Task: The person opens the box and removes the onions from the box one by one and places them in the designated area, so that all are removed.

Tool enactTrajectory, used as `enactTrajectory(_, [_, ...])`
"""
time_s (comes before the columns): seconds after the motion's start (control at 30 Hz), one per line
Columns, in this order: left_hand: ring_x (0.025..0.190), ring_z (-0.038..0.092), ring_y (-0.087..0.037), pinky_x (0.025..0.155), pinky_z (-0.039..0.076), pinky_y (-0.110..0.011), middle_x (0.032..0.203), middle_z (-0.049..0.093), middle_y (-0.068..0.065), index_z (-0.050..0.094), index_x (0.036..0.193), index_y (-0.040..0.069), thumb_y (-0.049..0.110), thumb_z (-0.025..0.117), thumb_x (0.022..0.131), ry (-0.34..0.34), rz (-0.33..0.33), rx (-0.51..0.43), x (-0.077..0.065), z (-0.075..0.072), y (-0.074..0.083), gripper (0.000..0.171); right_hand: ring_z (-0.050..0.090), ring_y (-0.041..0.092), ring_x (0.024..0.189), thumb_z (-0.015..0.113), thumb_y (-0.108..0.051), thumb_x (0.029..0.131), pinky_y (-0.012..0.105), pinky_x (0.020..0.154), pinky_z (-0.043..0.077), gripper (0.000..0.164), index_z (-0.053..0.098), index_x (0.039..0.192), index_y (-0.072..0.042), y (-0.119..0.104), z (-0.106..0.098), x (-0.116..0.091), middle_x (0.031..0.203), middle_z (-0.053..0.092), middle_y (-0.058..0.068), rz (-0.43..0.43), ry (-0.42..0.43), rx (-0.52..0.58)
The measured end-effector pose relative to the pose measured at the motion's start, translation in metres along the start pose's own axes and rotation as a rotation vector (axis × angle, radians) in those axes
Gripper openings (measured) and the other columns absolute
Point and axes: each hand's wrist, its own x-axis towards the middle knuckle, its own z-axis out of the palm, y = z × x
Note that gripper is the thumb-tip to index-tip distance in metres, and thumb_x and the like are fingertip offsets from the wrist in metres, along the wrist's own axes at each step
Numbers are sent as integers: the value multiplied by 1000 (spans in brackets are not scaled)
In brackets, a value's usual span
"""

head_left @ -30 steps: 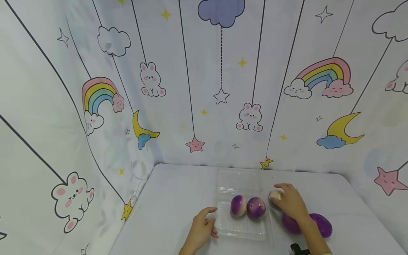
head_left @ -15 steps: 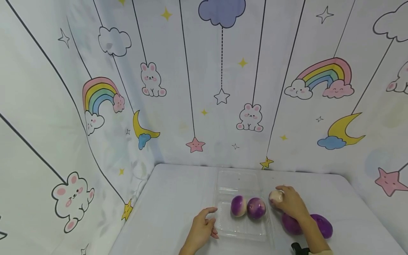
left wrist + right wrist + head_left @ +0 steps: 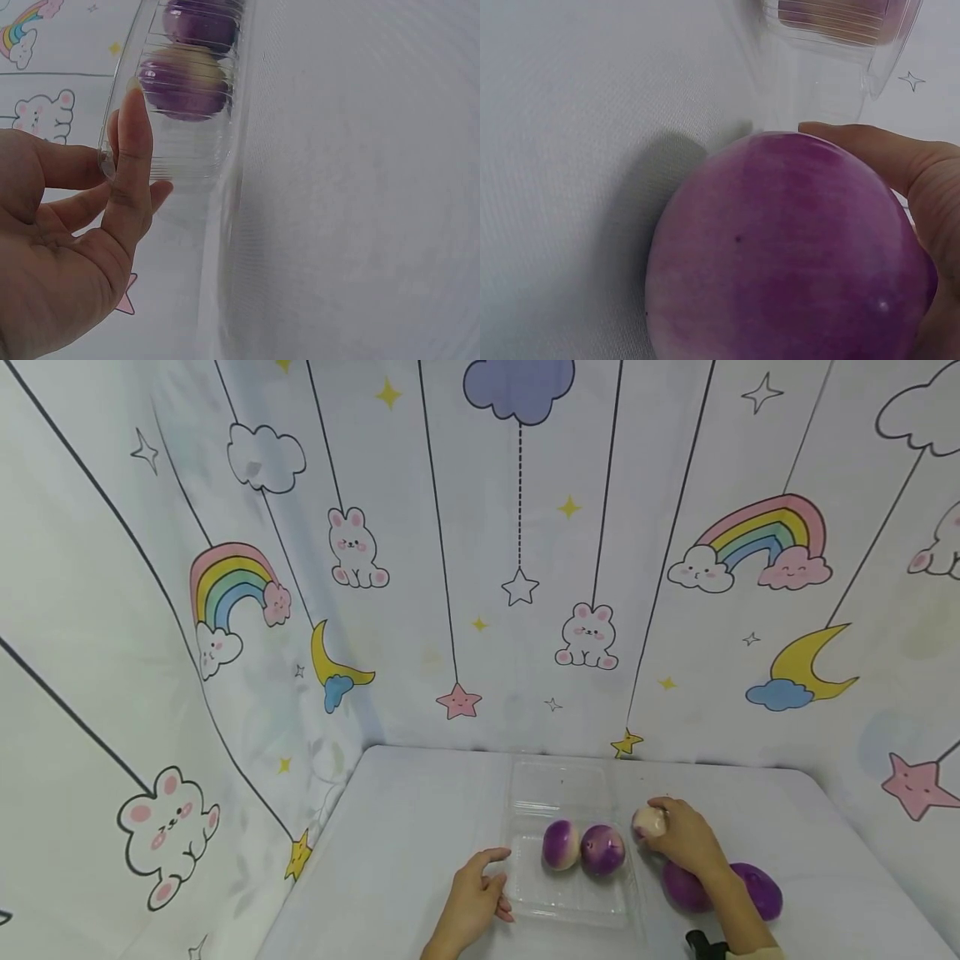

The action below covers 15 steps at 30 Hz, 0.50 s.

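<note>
In the head view my right hand (image 3: 690,839) curls its fingers and thumb round a pale-sided turnip (image 3: 648,822), just right of the clear plastic container (image 3: 566,906). A large purple turnip (image 3: 780,247) fills the right wrist view and hides most of that hand; one finger (image 3: 855,139) shows behind it. Inside the container two purple-and-white turnips lie side by side, a left one (image 3: 561,845) and a right one (image 3: 603,849). My left hand (image 3: 75,240) pinches the container's near left rim, thumb on one side and a finger on the other.
Two more purple turnips, one partly under my right forearm (image 3: 684,887) and one beyond it (image 3: 761,890), lie on the white table (image 3: 420,810). The container's lid (image 3: 562,781) lies folded back. A patterned curtain (image 3: 480,568) encloses the far and left sides.
My right hand has drawn slightly down and closer round the pale-sided turnip, leaving more of it in sight. My left hand and the container have stayed put.
</note>
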Motion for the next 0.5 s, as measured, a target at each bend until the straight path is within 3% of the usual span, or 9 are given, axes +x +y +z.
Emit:
enactTrajectory(0.27, [57,69,-21,57,66,-32,67,65,-7,55,144,1,2,58,105,-9,0,-5,0,-1,-1,39,63,49,112,90,-31,80,59,83,57,76,58,138,6,3,3,2,131,60,35,-28,65,-5])
enactTrajectory(0.5, [57,69,-20,58,66,-30,68,65,-7,55,144,1,2,57,105,-13,7,-7,0,-1,-2,39,63,49,110,88,-32,82,51,74,59,80,54,146,2,0,1,1,131,61,34,-40,118,-2])
